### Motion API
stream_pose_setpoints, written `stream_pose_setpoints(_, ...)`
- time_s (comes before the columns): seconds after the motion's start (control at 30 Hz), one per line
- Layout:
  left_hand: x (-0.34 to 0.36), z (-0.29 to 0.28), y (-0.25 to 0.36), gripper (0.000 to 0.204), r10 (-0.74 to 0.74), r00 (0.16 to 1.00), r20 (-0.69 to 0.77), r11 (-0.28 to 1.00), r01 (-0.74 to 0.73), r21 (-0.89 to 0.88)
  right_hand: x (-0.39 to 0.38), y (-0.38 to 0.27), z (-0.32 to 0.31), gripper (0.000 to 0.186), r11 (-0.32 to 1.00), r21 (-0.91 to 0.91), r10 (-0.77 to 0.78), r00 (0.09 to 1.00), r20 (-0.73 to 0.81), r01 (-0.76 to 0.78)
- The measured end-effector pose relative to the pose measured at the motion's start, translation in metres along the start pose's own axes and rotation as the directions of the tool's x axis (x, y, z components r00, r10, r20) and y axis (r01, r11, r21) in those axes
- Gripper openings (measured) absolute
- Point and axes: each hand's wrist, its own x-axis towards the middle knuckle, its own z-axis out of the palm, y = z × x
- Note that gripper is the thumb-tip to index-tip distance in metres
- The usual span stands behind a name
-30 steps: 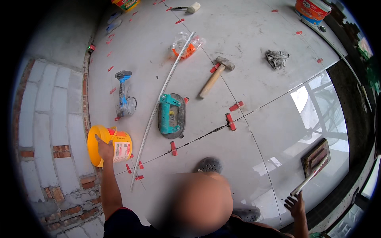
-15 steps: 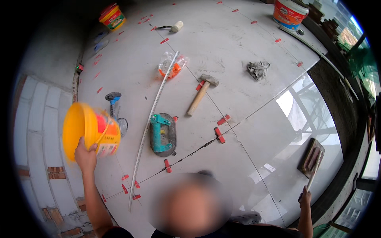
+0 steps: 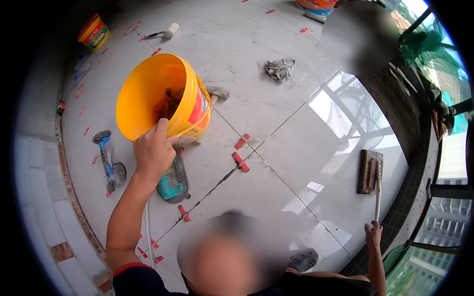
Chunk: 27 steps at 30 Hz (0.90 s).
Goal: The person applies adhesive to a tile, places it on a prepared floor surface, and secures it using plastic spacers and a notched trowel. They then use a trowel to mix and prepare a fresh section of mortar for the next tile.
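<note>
Grey tiled floor (image 3: 296,118) spreads beneath everything. The yellow bucket (image 3: 191,98) is largest on it, toward the floor's left edge, tilted with its mouth turned toward the wearer and red pieces (image 3: 165,106) inside; the left hand (image 3: 155,150) has its grip closed on the near rim. Another bucket (image 3: 94,33) stands at the floor's far left corner. Partly behind the yellow bucket and left forearm is the teal lifter (image 3: 174,185). The float (image 3: 369,172) lies near the floor's right edge. A pale rod (image 3: 378,192) runs from it to the right hand (image 3: 374,233), whose grip is closed around the near end. The blue tool (image 3: 108,163) lies beside the floor's left edge. The hammer (image 3: 218,92) shows its head just past the bucket. Toward the far edge are the mallet (image 3: 171,30) and crumpled rag (image 3: 280,70). Smallest, red clips (image 3: 241,162) sit along the tile joints.
</note>
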Motion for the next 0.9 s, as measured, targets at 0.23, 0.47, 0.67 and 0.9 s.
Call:
stream_pose_setpoints(0.23, 0.007, 0.014, -0.001, 0.039, -0.114, 0.927, 0.357, 0.969, 0.183, -0.167, -0.015, -0.041, -0.039, 0.043, 0.998, -0.065, -0.001, 0.996, 0.092, 0.007)
stream_pose_setpoints(0.47, 0.060, 0.018, -0.076, 0.042, -0.185, 0.785, 0.591, 0.384, 0.611, -0.692, -0.014, 0.017, 0.014, 0.050, 0.972, -0.069, -0.206, 0.957, 0.205, 0.224)
stream_pose_setpoints(0.67, 0.098, 0.060, -0.128, 0.026, -0.207, 0.913, 0.353, 0.929, 0.296, -0.220, -0.014, 0.014, 0.000, 0.044, 0.985, 0.067, -0.172, 0.860, 0.481, 0.160)
stream_pose_setpoints(0.9, 0.119, 0.140, -0.130, 0.029, -0.019, 0.673, 0.739, 0.914, -0.289, 0.286, -0.031, -0.064, -0.042, 0.030, 0.991, 0.049, -0.131, 0.816, 0.563, 0.126)
